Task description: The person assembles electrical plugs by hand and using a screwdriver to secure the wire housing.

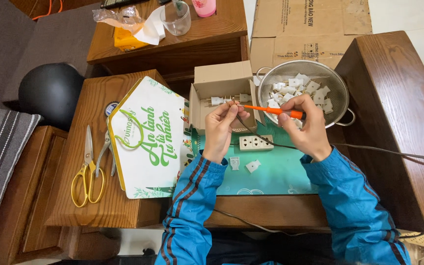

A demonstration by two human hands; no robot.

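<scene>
My left hand pinches a small plug part at the end of a dark cable, held above the open cardboard box. My right hand grips an orange-handled screwdriver whose tip points left at that part. Inside the box lie white plugs with metal pins. A white multi-socket strip lies on the green mat under my hands, with two small white pieces nearer me.
A metal colander with several white plug parts stands right of the box. Yellow-handled scissors and pliers lie on the left wooden board beside a green-and-white house-shaped card. A clear cup sits at the back.
</scene>
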